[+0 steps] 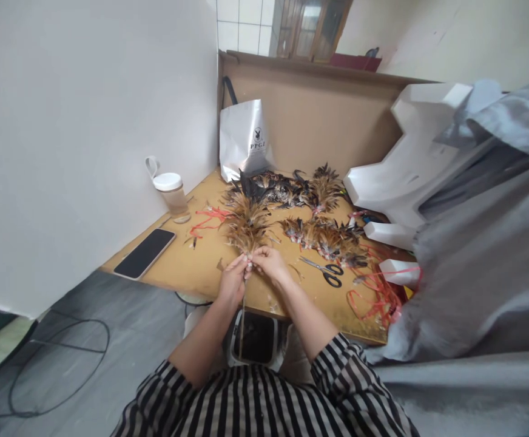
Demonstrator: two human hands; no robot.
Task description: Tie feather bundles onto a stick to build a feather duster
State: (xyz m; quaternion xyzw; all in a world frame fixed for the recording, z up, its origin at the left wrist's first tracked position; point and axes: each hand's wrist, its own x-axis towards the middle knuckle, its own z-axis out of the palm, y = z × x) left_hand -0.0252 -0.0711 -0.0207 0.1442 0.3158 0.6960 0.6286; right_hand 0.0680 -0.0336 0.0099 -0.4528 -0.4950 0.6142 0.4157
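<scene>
My left hand [233, 276] and my right hand [269, 262] meet at the table's near side, fingers pinched together at the base of a bunch of brown and black feathers [247, 226]. The bunch fans out away from me, lying over the tabletop. From under my left hand a thin cord or strip [242, 321] hangs down past the table edge. To the right of my right hand lies a pair of scissors [323, 270] with black handles, blades partly apart. What exactly sits between my fingertips is too small to make out.
More feather bunches [321, 235] lie right and behind, near a silver bag [245, 139]. A lidded cup [172, 197] and a phone [145, 254] are at left. Red ribbon strips [378, 297] tangle at the right edge, beside white foam [410, 158] and grey cloth [487, 261].
</scene>
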